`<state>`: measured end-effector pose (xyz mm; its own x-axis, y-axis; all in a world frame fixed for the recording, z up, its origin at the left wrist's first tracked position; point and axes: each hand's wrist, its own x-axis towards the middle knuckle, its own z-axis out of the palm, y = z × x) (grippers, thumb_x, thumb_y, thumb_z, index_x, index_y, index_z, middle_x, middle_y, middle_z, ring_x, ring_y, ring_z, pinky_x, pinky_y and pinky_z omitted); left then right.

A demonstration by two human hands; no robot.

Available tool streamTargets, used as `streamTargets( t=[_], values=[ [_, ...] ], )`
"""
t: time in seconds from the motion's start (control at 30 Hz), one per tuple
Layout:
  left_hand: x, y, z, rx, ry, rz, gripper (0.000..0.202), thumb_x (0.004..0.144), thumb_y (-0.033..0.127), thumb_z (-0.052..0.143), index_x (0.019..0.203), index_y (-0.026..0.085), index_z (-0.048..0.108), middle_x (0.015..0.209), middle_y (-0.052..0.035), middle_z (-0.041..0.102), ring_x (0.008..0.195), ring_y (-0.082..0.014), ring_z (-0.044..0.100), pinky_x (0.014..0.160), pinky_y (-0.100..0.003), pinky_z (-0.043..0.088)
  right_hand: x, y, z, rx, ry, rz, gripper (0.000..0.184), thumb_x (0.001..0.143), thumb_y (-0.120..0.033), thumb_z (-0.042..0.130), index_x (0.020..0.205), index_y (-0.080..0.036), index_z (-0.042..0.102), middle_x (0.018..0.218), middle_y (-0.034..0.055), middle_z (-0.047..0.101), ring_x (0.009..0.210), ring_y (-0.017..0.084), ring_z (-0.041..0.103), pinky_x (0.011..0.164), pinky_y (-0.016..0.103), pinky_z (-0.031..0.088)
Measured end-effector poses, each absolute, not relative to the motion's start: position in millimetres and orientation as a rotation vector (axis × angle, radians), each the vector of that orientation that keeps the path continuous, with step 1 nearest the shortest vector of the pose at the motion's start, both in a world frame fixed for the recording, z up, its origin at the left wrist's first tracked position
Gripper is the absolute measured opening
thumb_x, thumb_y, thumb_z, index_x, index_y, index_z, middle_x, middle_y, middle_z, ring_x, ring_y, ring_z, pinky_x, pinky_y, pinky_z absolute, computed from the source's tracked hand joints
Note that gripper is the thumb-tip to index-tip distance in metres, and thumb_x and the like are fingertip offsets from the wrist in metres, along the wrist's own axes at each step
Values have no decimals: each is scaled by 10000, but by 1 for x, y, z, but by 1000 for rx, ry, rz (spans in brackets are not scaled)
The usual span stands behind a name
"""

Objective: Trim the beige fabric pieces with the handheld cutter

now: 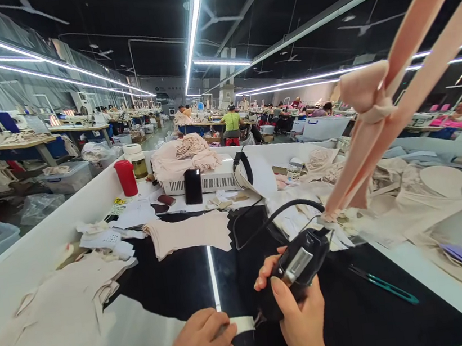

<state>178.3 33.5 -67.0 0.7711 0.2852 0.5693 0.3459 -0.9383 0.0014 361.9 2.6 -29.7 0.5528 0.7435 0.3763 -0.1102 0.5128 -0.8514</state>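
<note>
My right hand is wrapped round a black corded handheld tool with a metal plate on its side; its exact kind I cannot make out. The tool's narrow tip points down and left, close to the end of a small white strip. That strip is pinched in the fingers of my left hand, low over the glossy black tabletop. From the tool's far end a black cable curves back, and peach fabric bands hang knotted above it.
Pale fabric pieces lie at left, with a cut stack at the back. Teal thread snips rest at right. Behind are a phone, a red cup and a white box. More fabric heaps at right.
</note>
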Motion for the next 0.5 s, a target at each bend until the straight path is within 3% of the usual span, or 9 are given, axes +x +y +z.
streamTargets(
  t=[0.13,0.5],
  values=[
    [179,32,-67,-2877,-562,-905,364,1099,128,295,1122,151,657,972,-53,715,915,-177,685,822,-303,568,366,4,-29,-883,-871,567,343,917,-365,765,1190,-302,567,882,-35,667,670,138,656,667,305,552],
    [178,31,-80,-2907,-633,-950,148,1012,131,545,1122,193,623,989,-17,703,931,-164,684,861,-264,571,350,19,-30,-826,-862,632,349,917,-389,765,1192,-315,564,873,-42,659,661,147,642,663,335,548]
  ],
)
